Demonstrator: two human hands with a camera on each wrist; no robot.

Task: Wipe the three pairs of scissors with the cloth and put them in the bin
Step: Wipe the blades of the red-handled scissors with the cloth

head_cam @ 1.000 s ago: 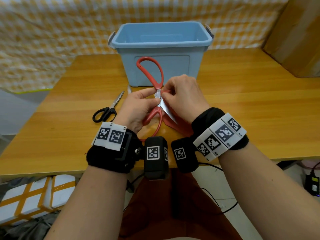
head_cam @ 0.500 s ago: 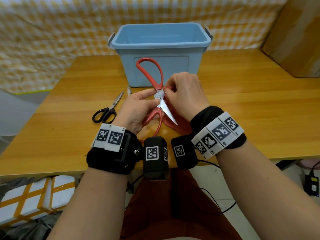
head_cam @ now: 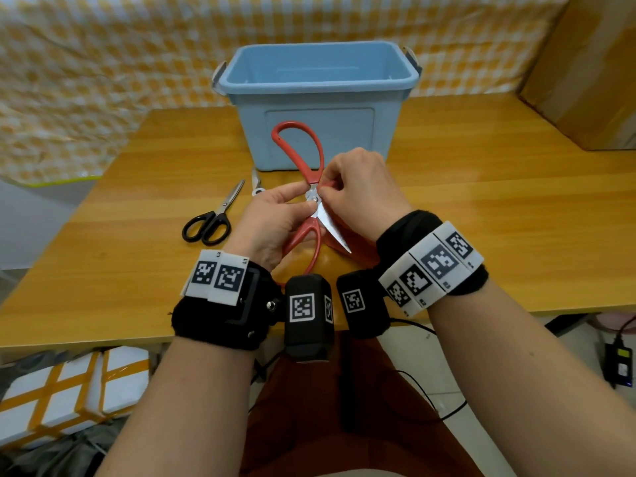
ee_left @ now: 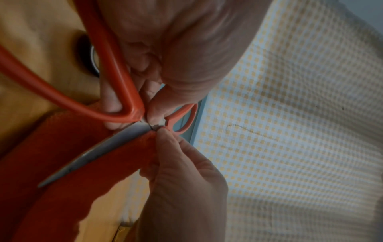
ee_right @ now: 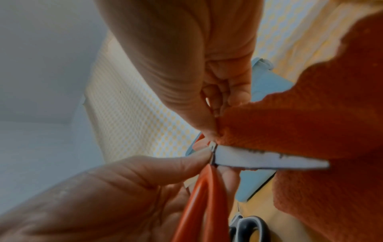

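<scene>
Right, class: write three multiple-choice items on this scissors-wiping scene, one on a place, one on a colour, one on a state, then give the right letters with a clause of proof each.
1. Where do the black-handled scissors lie?
A. in the blue bin
B. on the wooden table, beside the left hand
C. on the floor

2. What colour is the cloth at the blade?
A. white
B. green
C. red-orange

3. How are the red scissors held?
A. open, lifted off the table, in the left hand, while the right hand pinches the cloth at the pivot
B. closed and flat on the table
C. dropped into the bin

Answers: 1 B, the head view shows them on the table left of the hands. 2 C, both wrist views show red-orange fabric along the blade. 3 A, the handles spread apart and one blade lies bare.
</scene>
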